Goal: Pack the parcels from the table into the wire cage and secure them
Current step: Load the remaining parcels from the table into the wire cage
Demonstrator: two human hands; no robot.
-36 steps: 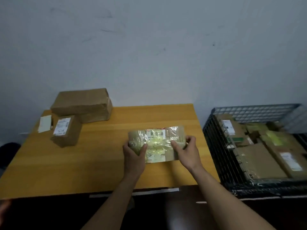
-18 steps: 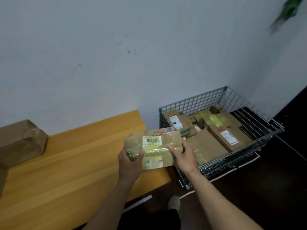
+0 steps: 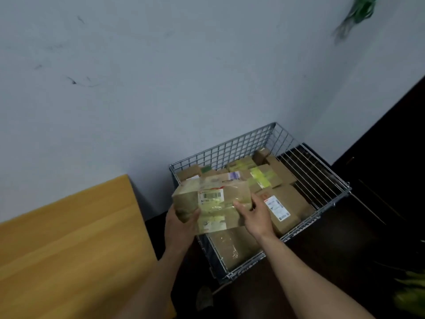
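Observation:
I hold a flat brown parcel (image 3: 213, 203), wrapped in clear tape with a white barcode label, over the near left part of the wire cage (image 3: 230, 153). My left hand (image 3: 181, 226) grips its left end from below, thumb on top. My right hand (image 3: 255, 215) grips its right end, thumb across the face. The cage stands on the floor against the wall and holds several brown parcels, among them one with a white label (image 3: 285, 206) and one with yellow-green tape (image 3: 262, 176).
The wooden table (image 3: 69, 245) fills the lower left; no parcels on it are in view. A dark gap of floor (image 3: 156, 229) separates it from the cage. A dark cabinet (image 3: 395, 157) stands to the right. Green leaves (image 3: 411, 293) show at the right edge.
I have turned right and carried the parcel off the table until it is above the cage. The parcels left on the table have gone out of view. Both hands kept their grip.

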